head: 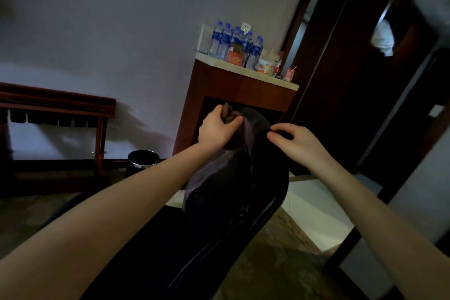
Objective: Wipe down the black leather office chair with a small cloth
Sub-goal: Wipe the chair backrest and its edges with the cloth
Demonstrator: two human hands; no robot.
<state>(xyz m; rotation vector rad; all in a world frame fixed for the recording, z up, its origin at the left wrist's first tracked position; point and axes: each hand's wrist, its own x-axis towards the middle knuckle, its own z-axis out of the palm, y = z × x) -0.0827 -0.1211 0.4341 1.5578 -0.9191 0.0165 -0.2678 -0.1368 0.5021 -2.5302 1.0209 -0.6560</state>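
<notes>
a: where's the chair?
b: straight ahead, its back running away from us. left hand clutches the cloth at the top edge; right hand alongside, fingers loosely pinched, empty i think.

I see a dim room: pale wall upper left, wooden rack at left, bin below centre, cabinet with bottles, dark door right.
</notes>
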